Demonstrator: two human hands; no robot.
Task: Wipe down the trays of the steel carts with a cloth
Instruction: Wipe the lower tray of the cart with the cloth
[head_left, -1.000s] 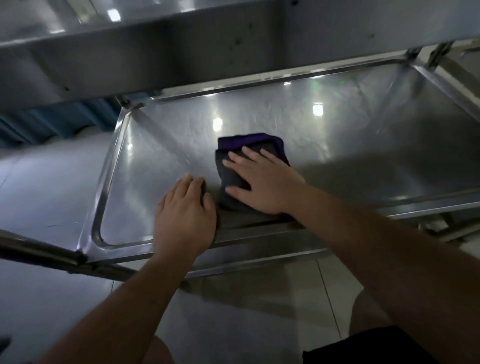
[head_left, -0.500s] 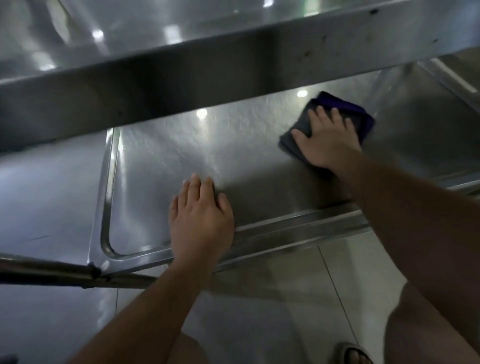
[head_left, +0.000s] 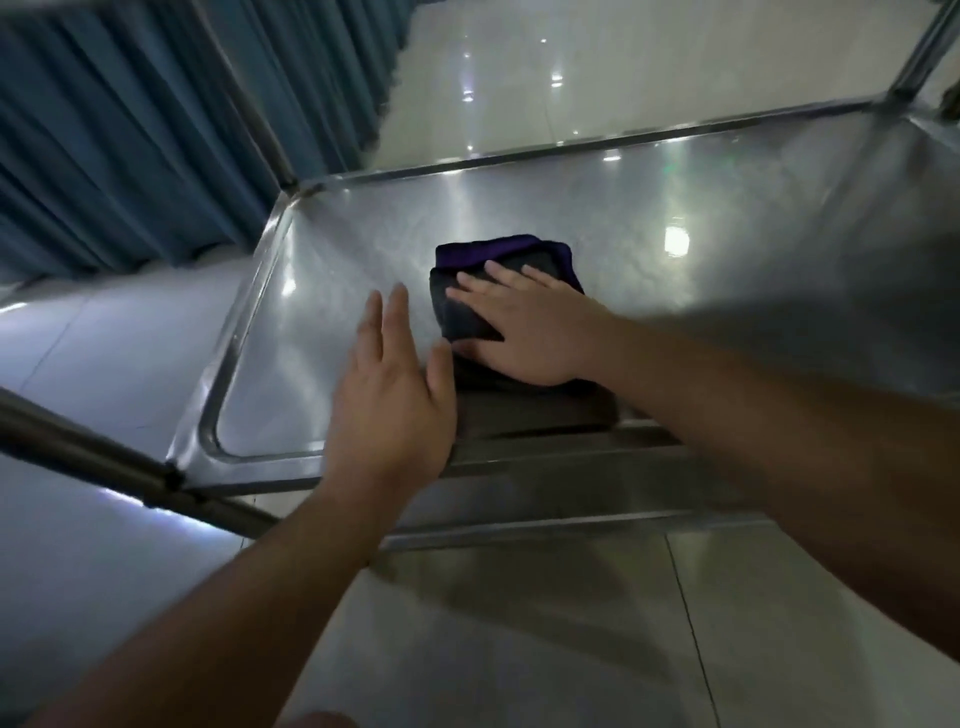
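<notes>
A shiny steel cart tray (head_left: 753, 270) fills the middle of the view. On its left half lies a folded cloth (head_left: 467, 306), dark grey with a purple edge. My right hand (head_left: 530, 327) presses flat on the cloth with straight, spread fingers. My left hand (head_left: 389, 400) is just left of the cloth, fingers straight and pointing away from me, over the tray near its front rim; whether it touches the steel I cannot tell.
The cart's steel posts rise at the back left corner (head_left: 249, 104) and back right corner (head_left: 919, 57). A steel bar (head_left: 88, 447) runs off the front left corner. Blue curtains (head_left: 104, 130) hang at the left. Glossy tiled floor (head_left: 519, 623) surrounds the cart.
My right hand has slid the cloth from the tray's right side back to the left, beside my left hand. The view has dropped below the upper tray, which has left the frame.
</notes>
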